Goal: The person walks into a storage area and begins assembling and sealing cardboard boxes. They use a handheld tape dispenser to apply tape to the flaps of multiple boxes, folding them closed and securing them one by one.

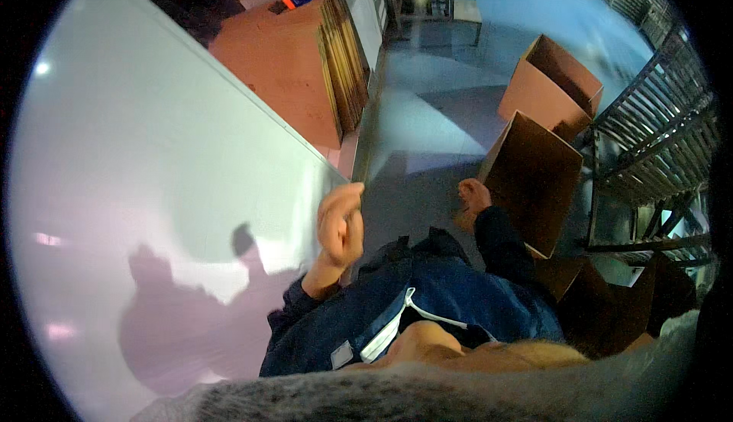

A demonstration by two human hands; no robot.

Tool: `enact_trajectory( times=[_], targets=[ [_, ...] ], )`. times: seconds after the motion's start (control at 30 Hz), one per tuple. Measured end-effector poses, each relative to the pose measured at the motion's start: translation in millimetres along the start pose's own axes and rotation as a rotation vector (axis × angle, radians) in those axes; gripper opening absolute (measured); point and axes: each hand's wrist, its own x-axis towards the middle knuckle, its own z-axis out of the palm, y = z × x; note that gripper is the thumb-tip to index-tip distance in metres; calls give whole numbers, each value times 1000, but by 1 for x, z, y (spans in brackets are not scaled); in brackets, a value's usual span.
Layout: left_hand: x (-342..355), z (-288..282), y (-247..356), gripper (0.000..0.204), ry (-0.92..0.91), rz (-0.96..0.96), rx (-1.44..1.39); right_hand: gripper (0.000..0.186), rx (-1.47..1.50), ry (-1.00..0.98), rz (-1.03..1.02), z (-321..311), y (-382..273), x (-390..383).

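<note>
Over at 9 o'clock there's a big, smooth white surface (153,117), its straight edge slanting from 11 o'clock down to right beside the left hand (341,225). Open room is the strip of grey-blue floor (416,117) running out towards 12, pinched between a stack of flat brown cardboard sheets (267,71) at 11 and a dark slatted rack (657,166) at 3. Left hand's loosely curled, nothing visible in it. Right hand (475,193) has bent fingers right by the rim of an open-topped brown cardboard box (538,170) at 3; can't tell if it's gripping or even touching. That box's mouth faces up at the camera, long axis tilted roughly 1 to 7, with a second open pinkish-brown cardboard box (527,90) just beyond at 2.
</note>
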Motion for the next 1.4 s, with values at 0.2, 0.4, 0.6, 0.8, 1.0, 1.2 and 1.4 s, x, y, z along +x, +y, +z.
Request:
enact_trajectory(
  times=[0.2,0.4,0.6,0.8,1.0,1.2,1.4],
  targets=[
    [158,34,-9,24,390,720,-149,17,-235,207,125,-50,-7,103],
    [255,74,-63,21,444,843,-59,16,84,168,83,-28,-81,235],
    [329,99,-159,18,459,778,65,13,-407,-131,-317,80,-202,399],
    [380,128,-359,25,77,79,317,14,-690,-88,-599,177,-317,514],
    [384,61,-607,40,-344,-400,637,21,-852,-116,-725,251,-392,589],
    [415,17,-740,67,-804,-409,940,32,-1124,-212,-919,335,-428,680],
    [444,31,-797,85,-1304,-151,1017,42,-1303,-272,-987,394,-436,760]
  ],
)
